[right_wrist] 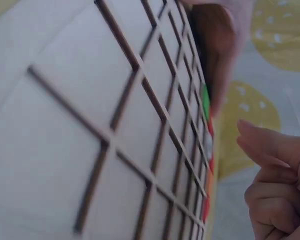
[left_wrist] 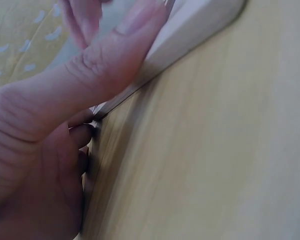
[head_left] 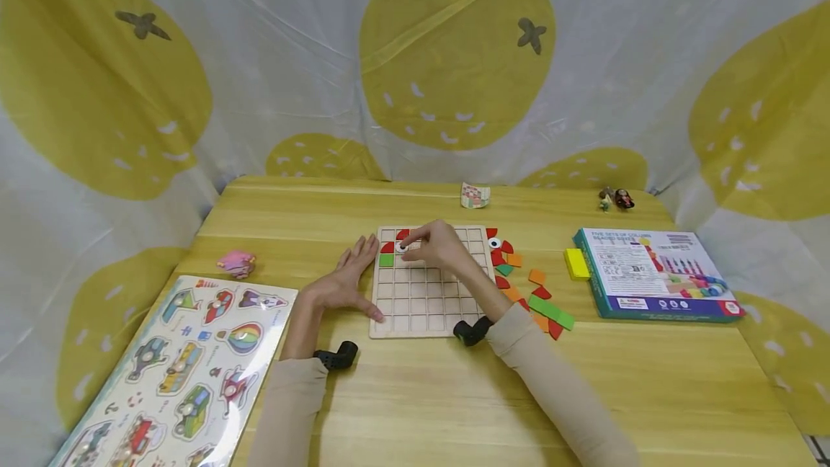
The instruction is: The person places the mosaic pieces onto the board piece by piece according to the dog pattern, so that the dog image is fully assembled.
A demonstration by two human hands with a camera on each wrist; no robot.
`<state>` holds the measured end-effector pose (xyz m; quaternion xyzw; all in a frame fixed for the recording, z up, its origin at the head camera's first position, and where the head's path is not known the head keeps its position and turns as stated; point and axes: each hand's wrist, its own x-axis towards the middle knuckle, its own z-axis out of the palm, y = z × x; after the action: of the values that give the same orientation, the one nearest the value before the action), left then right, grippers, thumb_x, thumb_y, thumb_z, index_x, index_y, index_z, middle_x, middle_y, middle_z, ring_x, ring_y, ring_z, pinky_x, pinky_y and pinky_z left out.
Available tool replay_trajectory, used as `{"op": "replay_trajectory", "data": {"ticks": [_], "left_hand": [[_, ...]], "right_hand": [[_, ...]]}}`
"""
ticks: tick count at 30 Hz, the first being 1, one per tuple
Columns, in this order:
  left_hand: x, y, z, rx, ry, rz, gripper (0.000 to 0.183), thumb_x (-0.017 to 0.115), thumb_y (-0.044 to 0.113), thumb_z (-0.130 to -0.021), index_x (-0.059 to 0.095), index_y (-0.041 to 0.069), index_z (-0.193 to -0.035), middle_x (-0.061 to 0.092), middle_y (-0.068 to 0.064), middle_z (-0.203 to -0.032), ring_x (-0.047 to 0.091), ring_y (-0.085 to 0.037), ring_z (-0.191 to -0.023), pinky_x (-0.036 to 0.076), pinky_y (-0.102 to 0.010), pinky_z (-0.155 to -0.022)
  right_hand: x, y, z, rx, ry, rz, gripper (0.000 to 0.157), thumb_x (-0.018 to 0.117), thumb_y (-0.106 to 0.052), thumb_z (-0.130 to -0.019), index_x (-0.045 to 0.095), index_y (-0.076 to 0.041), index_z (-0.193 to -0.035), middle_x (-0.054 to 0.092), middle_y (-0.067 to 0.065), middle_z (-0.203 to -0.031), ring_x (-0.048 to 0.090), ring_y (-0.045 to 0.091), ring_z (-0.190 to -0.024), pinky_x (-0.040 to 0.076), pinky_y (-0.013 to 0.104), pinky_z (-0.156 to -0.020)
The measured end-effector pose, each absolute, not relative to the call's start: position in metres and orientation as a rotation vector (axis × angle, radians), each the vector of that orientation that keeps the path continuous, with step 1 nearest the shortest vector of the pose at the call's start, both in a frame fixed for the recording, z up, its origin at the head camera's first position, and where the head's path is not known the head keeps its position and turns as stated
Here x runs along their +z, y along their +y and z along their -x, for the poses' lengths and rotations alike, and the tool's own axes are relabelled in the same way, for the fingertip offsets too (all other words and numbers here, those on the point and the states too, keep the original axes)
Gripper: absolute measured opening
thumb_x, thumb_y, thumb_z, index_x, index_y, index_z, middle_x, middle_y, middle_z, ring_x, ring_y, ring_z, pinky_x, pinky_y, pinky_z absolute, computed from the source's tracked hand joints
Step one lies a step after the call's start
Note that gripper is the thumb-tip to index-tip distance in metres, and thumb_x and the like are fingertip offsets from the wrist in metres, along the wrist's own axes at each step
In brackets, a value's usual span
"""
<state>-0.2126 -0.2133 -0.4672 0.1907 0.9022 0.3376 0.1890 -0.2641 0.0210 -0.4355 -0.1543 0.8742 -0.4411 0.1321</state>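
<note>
A square wooden grid board (head_left: pixel 418 301) lies on the table. Its upper left cells hold a green square tile (head_left: pixel 386 260), red quarter-round tiles (head_left: pixel 387 247) and a white round eye tile (head_left: pixel 401 246). Just over the eye tile is my right hand (head_left: pixel 441 245); thumb and index tip stand a little apart, other fingers curled. In the right wrist view, that hand (right_wrist: pixel 280 175) is raised off the board, no piece visible in it. My left hand (head_left: pixel 340 285) is spread along the board's left edge, its thumb (left_wrist: pixel 97 65) at the near left corner.
Loose red, orange and green tiles (head_left: pixel 550 311) lie right of the board, with another eye tile (head_left: pixel 495 243). A yellow block (head_left: pixel 576 264) touches a boxed set (head_left: pixel 658 272). At left are a vehicle puzzle board (head_left: pixel 214 366) and a pink toy (head_left: pixel 236 263). Small figures (head_left: pixel 616 198) stand far right.
</note>
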Motion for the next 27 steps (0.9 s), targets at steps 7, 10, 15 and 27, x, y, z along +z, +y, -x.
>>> {"op": "replay_trajectory", "data": {"ticks": [7,10,15,27], "left_hand": [[-0.467,-0.220,0.212,0.964,2.556,-0.515,0.143,0.092,0.042,-0.054,-0.003,0.012,-0.156,-0.014,-0.005,-0.164,-0.019,-0.026,-0.150,-0.009,-0.054,-0.122],[-0.469,-0.218,0.211,0.970,2.548,-0.542,0.142,0.091,0.044,-0.055,-0.003,0.012,-0.156,-0.014,-0.007,-0.164,-0.020,-0.028,-0.150,-0.008,-0.056,-0.121],[-0.470,-0.213,0.211,0.984,2.539,-0.540,0.143,0.092,0.043,-0.054,-0.003,0.012,-0.156,-0.014,-0.007,-0.164,-0.020,-0.027,-0.150,-0.009,-0.054,-0.122],[-0.467,-0.210,0.213,0.977,2.533,-0.530,0.142,0.092,0.041,-0.054,-0.002,0.013,-0.156,-0.013,-0.005,-0.164,-0.019,-0.025,-0.150,-0.008,-0.053,-0.122]], "right_hand": [[-0.419,0.130,0.258,-1.239,2.584,0.337,0.026,0.075,-0.018,-0.084,0.074,-0.009,-0.108,0.034,-0.003,-0.054,0.029,0.014,-0.049,0.026,0.024,-0.046],[-0.425,0.170,0.256,-1.180,2.615,0.227,0.027,0.073,-0.016,-0.085,0.073,-0.008,-0.111,0.031,-0.003,-0.051,0.026,0.014,-0.046,0.024,0.025,-0.044],[-0.438,0.198,0.258,-1.156,2.599,0.157,0.030,0.073,-0.021,-0.086,0.072,-0.007,-0.112,0.029,-0.005,-0.049,0.025,0.012,-0.044,0.024,0.024,-0.043],[-0.460,0.188,0.286,-1.176,2.643,-0.034,0.029,0.079,-0.025,-0.079,0.076,-0.010,-0.103,0.063,0.013,-0.109,0.047,0.025,-0.083,0.040,0.028,-0.065]]}}
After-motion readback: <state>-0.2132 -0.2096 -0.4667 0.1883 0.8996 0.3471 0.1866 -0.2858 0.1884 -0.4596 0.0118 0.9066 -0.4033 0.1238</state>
